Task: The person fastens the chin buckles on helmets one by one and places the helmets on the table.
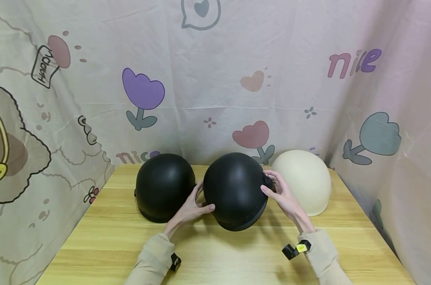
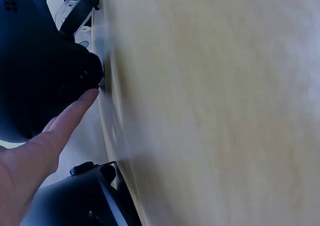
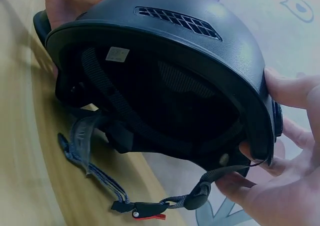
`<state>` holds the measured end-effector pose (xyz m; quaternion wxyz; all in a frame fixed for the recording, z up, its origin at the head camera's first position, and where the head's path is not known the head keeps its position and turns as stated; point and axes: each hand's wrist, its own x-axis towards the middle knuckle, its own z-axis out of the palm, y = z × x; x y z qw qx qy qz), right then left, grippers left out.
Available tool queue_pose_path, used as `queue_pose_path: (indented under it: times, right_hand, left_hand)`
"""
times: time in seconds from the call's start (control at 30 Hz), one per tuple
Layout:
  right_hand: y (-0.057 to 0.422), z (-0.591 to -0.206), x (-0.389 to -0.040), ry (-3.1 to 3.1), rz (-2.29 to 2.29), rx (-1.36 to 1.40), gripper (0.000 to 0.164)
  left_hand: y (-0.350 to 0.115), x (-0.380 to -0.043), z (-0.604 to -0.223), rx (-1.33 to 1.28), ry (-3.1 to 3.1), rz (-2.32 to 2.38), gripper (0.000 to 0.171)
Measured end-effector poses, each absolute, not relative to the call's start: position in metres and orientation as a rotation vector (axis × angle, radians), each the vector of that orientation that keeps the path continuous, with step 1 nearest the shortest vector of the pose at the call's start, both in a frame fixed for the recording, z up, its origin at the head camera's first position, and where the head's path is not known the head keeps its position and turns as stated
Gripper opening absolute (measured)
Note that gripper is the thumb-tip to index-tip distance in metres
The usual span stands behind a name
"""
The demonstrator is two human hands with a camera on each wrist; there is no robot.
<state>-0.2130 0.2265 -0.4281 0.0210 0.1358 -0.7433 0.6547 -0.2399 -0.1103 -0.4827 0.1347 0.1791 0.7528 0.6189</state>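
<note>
A matte black helmet [image 1: 234, 190] is held between both hands, tilted and raised off the wooden table. On its left side my left hand [image 1: 191, 208] grips it, the thumb reaching to the rim in the left wrist view. My right hand [image 1: 282, 194] holds the opposite side, with fingers curled around the edge near a side fitting. In the right wrist view the hollow underside shows, with a chin strap [image 3: 200, 188] and a buckle with a red tab [image 3: 150, 211] hanging down. A front vent [image 3: 179, 21] is visible there too.
A second black helmet [image 1: 165, 186] sits on the table close by my left hand. Behind my right hand stands a cream helmet [image 1: 302, 178]. The wooden table [image 1: 215, 257] backs onto a printed cloth [image 1: 208, 79] that also hangs at both sides.
</note>
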Motion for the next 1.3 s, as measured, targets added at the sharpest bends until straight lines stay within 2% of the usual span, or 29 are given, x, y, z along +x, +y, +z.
queue_pose_path:
  times: [0.33,1.3]
  right_hand:
    - [0.227,-0.433,-0.213,-2.339,2.002,0.373,0.056]
    - [0.225,-0.452,-0.215,-2.557,1.888,0.313,0.082]
  left_hand:
    - [-0.107,-0.238,-0.482,0.472,2.127,1.817,0.108]
    - [-0.102,-0.237,-0.483,0.458,2.184,1.792,0.107]
